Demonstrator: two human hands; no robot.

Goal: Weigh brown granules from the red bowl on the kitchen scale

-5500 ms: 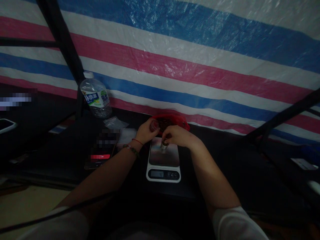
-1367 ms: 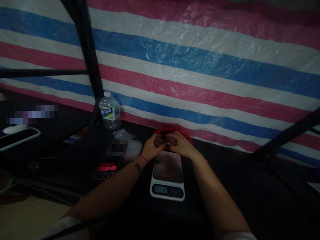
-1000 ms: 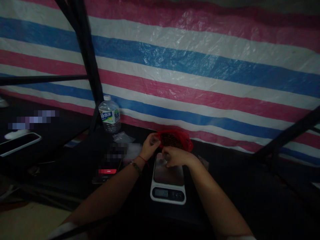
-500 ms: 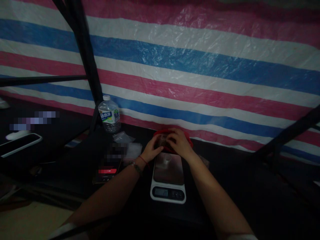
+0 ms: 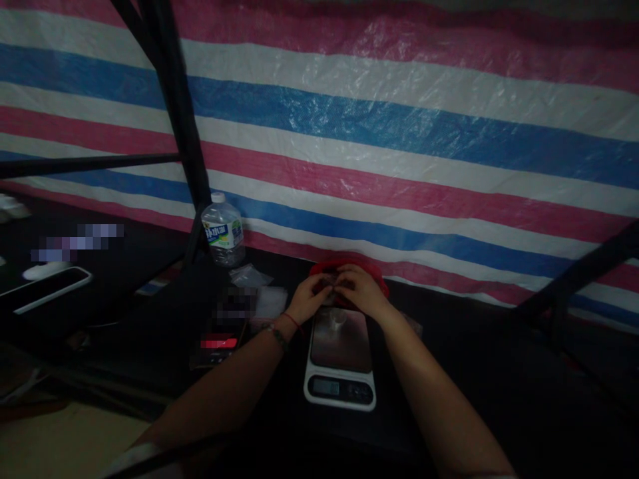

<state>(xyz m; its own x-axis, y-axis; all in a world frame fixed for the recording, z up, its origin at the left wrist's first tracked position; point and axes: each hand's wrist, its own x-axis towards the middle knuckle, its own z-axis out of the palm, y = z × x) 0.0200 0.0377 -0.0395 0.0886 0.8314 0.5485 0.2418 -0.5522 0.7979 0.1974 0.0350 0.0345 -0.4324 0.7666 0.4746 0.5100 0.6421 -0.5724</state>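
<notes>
My left hand (image 5: 308, 297) and my right hand (image 5: 360, 291) meet at the near rim of a red basin (image 5: 383, 286). Their fingertips pinch a small clear plastic bag (image 5: 329, 282), whose contents are too dark to make out. Just below the hands lies a white digital scale (image 5: 309, 394) with a shiny flat plate. A small, round, pale clear object (image 5: 337, 317) rests near the plate's far end. Lit digits show on the scale's display (image 5: 327, 388).
Left of the scale are clear plastic bags (image 5: 271, 303) and a dark box (image 5: 219, 332). A large clear bottle (image 5: 222, 233) stands behind them, beside a black metal post (image 5: 192, 146). A phone (image 5: 54, 289) lies on the far-left table. Striped sheeting (image 5: 399, 153) hangs behind.
My hands have drawn closer together, fingertips now meeting at the bag. The digits on the scale's display look different. The whole view has shifted slightly.
</notes>
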